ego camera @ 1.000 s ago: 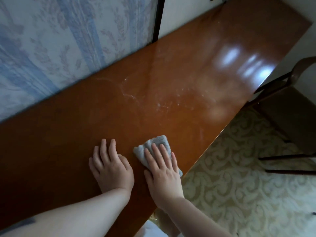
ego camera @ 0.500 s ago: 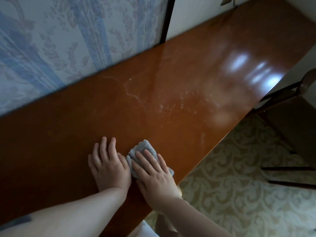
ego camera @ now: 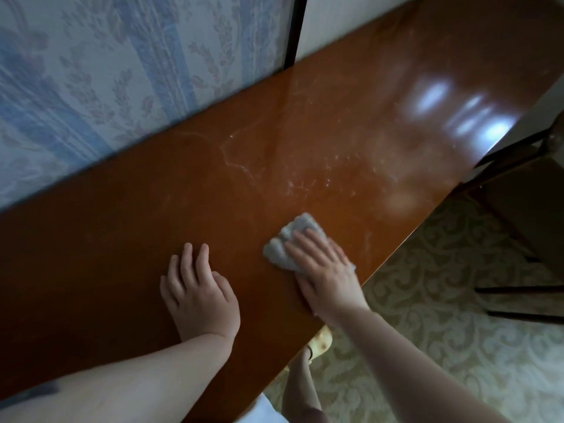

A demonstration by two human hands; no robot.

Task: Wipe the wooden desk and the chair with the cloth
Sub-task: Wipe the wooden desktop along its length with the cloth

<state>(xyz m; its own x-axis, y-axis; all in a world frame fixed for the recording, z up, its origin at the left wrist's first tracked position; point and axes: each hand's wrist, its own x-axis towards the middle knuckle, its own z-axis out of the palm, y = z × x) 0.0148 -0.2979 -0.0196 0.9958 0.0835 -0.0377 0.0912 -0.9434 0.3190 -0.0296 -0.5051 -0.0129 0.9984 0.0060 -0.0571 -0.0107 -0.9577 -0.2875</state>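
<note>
A long glossy wooden desk (ego camera: 305,148) runs from lower left to upper right, with pale dust streaks near its middle. A small grey cloth (ego camera: 285,244) lies on the desk near its front edge. My right hand (ego camera: 323,270) presses flat on the cloth with straight fingers, covering its near half. My left hand (ego camera: 198,288) rests flat on the bare wood to the left of the cloth, apart from it. The dark chair (ego camera: 531,215) stands at the right, beside the desk's front edge, partly cut off by the frame.
A blue floral curtain or wallpaper (ego camera: 106,71) backs the desk, with a dark vertical strip (ego camera: 291,32) beside it. Patterned beige flooring (ego camera: 442,315) lies below the desk's front edge. My leg and foot (ego camera: 308,361) stand close under the edge.
My right hand slid the cloth left against my left hand, then back to the right and away from it. My left hand stayed put on the wood.
</note>
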